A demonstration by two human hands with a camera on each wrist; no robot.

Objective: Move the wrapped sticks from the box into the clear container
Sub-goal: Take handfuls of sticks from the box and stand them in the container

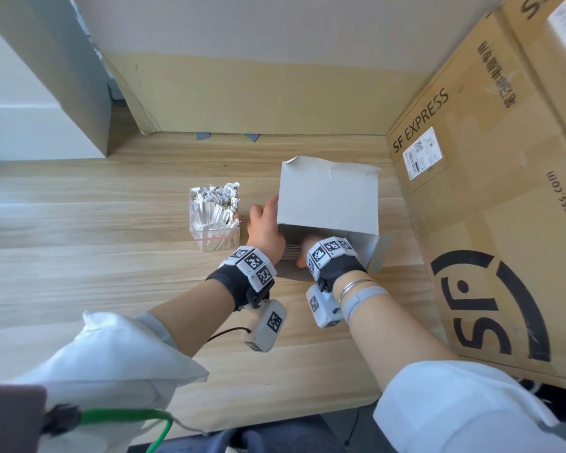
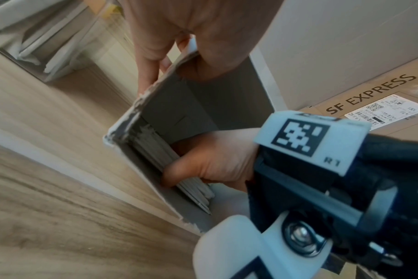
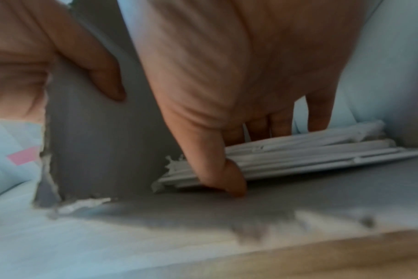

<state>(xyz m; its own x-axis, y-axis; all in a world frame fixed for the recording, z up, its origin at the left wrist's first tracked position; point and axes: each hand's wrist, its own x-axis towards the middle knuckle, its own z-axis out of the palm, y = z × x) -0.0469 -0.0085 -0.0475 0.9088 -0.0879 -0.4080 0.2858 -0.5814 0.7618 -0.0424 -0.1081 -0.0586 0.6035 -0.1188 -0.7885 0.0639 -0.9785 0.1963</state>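
A grey cardboard box (image 1: 327, 197) lies tipped on the wooden table, its open mouth toward me. My left hand (image 1: 264, 223) grips the box's left wall, thumb inside (image 3: 103, 75) and fingers outside. My right hand (image 1: 311, 248) reaches into the box and grips a bundle of white paper-wrapped sticks (image 3: 286, 156), thumb (image 3: 227, 169) in front and fingers behind. The same bundle (image 2: 155, 151) lies along the box's lower wall under that hand (image 2: 210, 160). To the left stands the clear container (image 1: 215, 217), packed with wrapped sticks.
A large SF Express carton (image 1: 490, 191) stands close on the right. Flat cardboard (image 1: 242, 93) leans against the back wall. A grey panel (image 1: 46, 73) is at the far left. Bare wooden tabletop (image 1: 95, 256) stretches left of the container.
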